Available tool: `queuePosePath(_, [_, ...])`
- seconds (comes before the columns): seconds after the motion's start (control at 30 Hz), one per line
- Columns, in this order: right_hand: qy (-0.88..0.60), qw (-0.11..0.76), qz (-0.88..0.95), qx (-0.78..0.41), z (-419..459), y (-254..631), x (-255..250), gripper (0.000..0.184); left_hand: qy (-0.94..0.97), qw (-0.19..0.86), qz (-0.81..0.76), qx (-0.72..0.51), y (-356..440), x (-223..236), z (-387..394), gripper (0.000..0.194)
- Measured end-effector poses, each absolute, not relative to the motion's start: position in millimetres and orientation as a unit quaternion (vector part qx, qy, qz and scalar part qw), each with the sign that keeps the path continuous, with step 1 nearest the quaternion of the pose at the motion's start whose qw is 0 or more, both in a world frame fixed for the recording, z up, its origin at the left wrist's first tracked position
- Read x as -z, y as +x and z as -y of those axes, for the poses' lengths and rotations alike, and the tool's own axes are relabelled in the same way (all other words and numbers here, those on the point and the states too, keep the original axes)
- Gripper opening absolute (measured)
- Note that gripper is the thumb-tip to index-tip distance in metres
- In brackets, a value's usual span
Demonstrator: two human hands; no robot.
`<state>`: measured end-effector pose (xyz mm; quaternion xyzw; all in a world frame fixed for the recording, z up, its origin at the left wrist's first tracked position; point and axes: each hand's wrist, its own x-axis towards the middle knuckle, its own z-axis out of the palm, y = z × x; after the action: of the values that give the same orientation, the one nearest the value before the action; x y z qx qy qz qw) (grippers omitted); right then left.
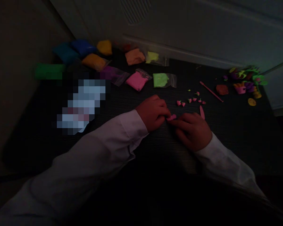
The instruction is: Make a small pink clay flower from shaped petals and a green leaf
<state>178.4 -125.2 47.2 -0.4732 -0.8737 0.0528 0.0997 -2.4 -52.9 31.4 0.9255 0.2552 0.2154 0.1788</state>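
A small flattened piece of pink modelling clay (172,117) lies low over the dark table between my two hands. My left hand (153,112) has its fingers bent and pressed together, with the fingertips on the left end of the clay. From the other side, my right hand (192,131) reaches in, index finger stretched to the clay's lower edge and the other fingers curled. Its thumb is partly hidden. Just beyond the right hand are several tiny pink clay strawberries (190,100) with green tops. A pink flat modelling tool (202,112) rests right behind that hand's knuckles.
A thin pink stick tool (211,91) and a reddish clay lump (222,89) lie to the right. Finished clay figures (246,83) crowd the far right. Bags of coloured clay, including pink (137,81) and light green (160,80), line the back. A bright blurred-out object (82,103) sits left.
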Motion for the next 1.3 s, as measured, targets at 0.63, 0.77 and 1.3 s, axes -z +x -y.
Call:
queuePosePath(0.63, [-0.459, 0.094, 0.882, -0.042, 125.7, 178.5, -46.8, 0.031, 0.924, 0.190, -0.253, -0.214, -2.2, -31.0, 52.6, 0.024])
queuePosePath(0.77, [-0.467, 0.095, 0.878, -0.050, 125.5, 178.6, -46.9, 0.030, 0.923, 0.190, -0.256, -0.214, -2.2, -30.5, 52.6, 0.024])
queuePosePath(1.3, [-0.481, 0.116, 0.867, -0.060, 124.7, 178.8, -47.1, 0.028, 0.925, 0.180, -0.270, -0.196, -0.9, -32.2, 54.4, 0.028])
